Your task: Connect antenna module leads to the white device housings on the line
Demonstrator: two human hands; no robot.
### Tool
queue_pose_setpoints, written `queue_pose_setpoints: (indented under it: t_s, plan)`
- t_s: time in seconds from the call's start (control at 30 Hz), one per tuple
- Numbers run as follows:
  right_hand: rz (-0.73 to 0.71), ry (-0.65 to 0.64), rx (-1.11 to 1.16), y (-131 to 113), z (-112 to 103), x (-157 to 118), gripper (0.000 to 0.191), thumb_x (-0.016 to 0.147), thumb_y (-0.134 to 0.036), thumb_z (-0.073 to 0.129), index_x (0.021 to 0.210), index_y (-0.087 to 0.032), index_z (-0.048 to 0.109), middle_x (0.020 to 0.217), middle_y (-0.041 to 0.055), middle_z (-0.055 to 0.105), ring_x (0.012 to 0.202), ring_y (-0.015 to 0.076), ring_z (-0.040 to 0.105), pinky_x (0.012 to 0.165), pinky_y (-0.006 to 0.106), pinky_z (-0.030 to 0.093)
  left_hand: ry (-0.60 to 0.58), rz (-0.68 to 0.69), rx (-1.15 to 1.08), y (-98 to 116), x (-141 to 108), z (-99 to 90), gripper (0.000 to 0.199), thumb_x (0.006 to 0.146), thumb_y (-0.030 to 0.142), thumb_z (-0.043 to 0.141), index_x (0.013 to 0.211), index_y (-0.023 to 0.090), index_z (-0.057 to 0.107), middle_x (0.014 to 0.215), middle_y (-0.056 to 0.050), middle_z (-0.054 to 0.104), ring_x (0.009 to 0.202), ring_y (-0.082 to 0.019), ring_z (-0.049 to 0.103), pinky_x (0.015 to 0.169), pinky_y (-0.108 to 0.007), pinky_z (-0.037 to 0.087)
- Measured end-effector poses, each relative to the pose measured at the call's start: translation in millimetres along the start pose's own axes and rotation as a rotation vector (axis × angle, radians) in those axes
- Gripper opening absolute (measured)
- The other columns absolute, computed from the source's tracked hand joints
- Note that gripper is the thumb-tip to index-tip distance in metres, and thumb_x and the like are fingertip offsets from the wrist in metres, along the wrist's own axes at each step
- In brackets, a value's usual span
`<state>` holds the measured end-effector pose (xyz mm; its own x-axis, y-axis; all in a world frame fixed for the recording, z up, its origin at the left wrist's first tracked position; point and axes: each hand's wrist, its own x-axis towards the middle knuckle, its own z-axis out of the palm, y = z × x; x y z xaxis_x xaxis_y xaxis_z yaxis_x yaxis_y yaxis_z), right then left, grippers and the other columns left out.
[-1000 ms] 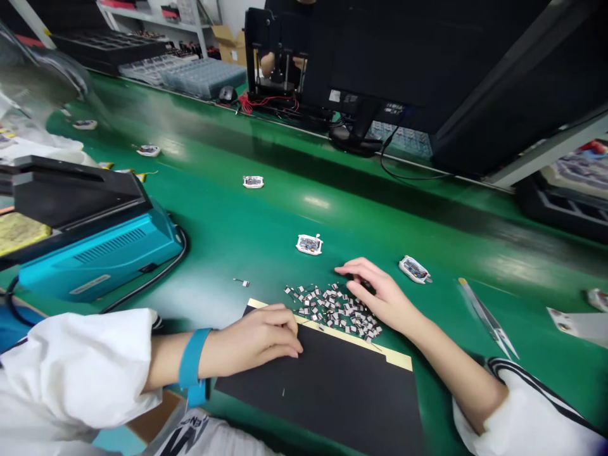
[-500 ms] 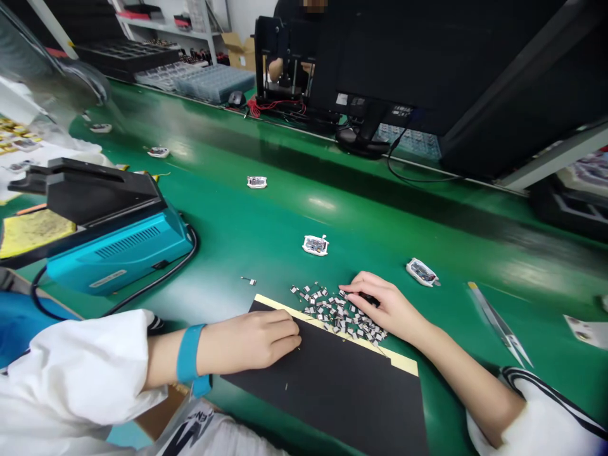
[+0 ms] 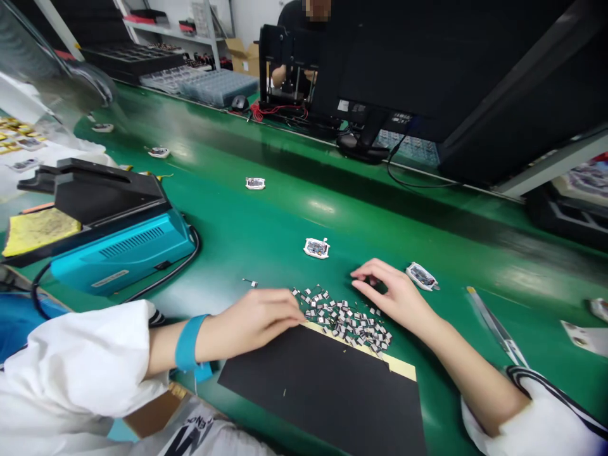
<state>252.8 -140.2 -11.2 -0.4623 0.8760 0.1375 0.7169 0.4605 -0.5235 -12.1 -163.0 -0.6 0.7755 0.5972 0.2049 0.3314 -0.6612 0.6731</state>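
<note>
A heap of small metal-and-white electronic parts (image 3: 342, 323) lies on the green bench mat (image 3: 266, 253), beside a black pad (image 3: 323, 399) edged with yellow tape (image 3: 361, 348). My left hand (image 3: 256, 320), with a blue wristband (image 3: 189, 342), rests with its fingers together at the heap's left edge. My right hand (image 3: 394, 294) sits just above the heap, fingers apart and nothing visible in them. Small white circuit modules lie nearby, the closest (image 3: 422, 276) just beyond my right fingertips, another (image 3: 316, 248) further ahead.
Steel tweezers (image 3: 496, 326) lie to the right. A teal machine (image 3: 123, 250) with a black cable stands at the left. Further modules dot the bench. Across it are a monitor's back (image 3: 427, 76), a co-worker's torso (image 3: 294, 25), parts trays (image 3: 218, 87) and red wires (image 3: 275, 112).
My right hand has lifted off the heap, its fingers spreading, and a dark item under it no longer shows. My left hand has moved forward off the pad to the heap's edge.
</note>
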Motion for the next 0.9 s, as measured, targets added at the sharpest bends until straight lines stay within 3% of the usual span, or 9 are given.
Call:
queue_pose_setpoints:
  t_s: [0.1,0.2,0.27,0.37,0.5,0.7,0.9]
  plan:
    - [-0.006,0.059,-0.082,-3,6,30,0.032,0.077,-0.034,0.052,0.102,-0.016,0.05,0.093,0.0075,0.053,0.081,0.0162,0.051,0.069,0.03,0.045,0.155,-0.23,-0.264,-10,24,-16.8,0.011,0.079,0.02,0.051,0.082,0.014,0.06,0.084,-0.003,0.06,0.076,-0.01,0.057,0.07,-0.019,0.047]
    - [-0.017,0.069,-0.151,-7,16,57,0.044,0.073,-0.035,0.055,0.11,-0.013,0.045,0.103,0.0108,0.049,0.096,0.0209,0.049,0.082,0.036,0.043,0.3,-0.397,-0.497,-28,46,-27.2,0.015,0.07,0.021,0.061,0.08,0.011,0.057,0.075,-0.003,0.06,0.068,-0.01,0.059,0.065,-0.02,0.049]
    - [-0.011,0.034,-0.139,-6,20,69,0.042,0.074,-0.033,0.055,0.11,-0.013,0.047,0.102,0.0103,0.049,0.095,0.0206,0.049,0.084,0.036,0.042,0.382,-0.413,-0.503,-42,55,-28.8,0.016,0.069,0.022,0.062,0.078,0.009,0.057,0.07,-0.003,0.059,0.064,-0.009,0.058,0.062,-0.02,0.049]
    - [-0.005,-0.047,-0.032,-1,26,79,0.031,0.075,-0.032,0.054,0.102,-0.016,0.052,0.092,0.0064,0.052,0.078,0.0149,0.052,0.071,0.03,0.047,0.443,-0.375,-0.423,-61,59,-26.2,0.013,0.07,0.021,0.059,0.076,0.009,0.06,0.076,-0.004,0.058,0.062,-0.008,0.057,0.062,-0.021,0.049]
    - [-0.05,-0.069,0.077,2,35,85,0.037,0.071,-0.034,0.059,0.103,-0.017,0.052,0.088,0.0047,0.053,0.062,0.0103,0.046,0.063,0.027,0.046,0.446,-0.353,-0.326,-73,56,-21.6,0.013,0.07,0.019,0.06,0.082,0.013,0.065,0.079,-0.003,0.057,0.066,-0.009,0.056,0.067,-0.022,0.049]
    - [-0.116,-0.056,0.143,1,43,85,0.048,0.075,-0.034,0.056,0.119,-0.021,0.042,0.092,0.0044,0.048,0.073,0.011,0.047,0.068,0.025,0.045,0.348,-0.103,0.136,-76,55,-17.8,0.014,0.079,0.016,0.05,0.085,0.015,0.063,0.083,-0.003,0.062,0.074,-0.011,0.057,0.068,-0.022,0.047]
    - [-0.138,-0.035,0.14,2,43,83,0.036,0.076,-0.036,0.054,0.108,-0.021,0.049,0.09,0.0045,0.05,0.081,0.013,0.049,0.07,0.025,0.044,0.224,-0.057,0.294,-68,58,-21.8,0.02,0.083,0.015,0.043,0.093,0.014,0.06,0.088,-0.004,0.06,0.08,-0.012,0.057,0.072,-0.023,0.048]
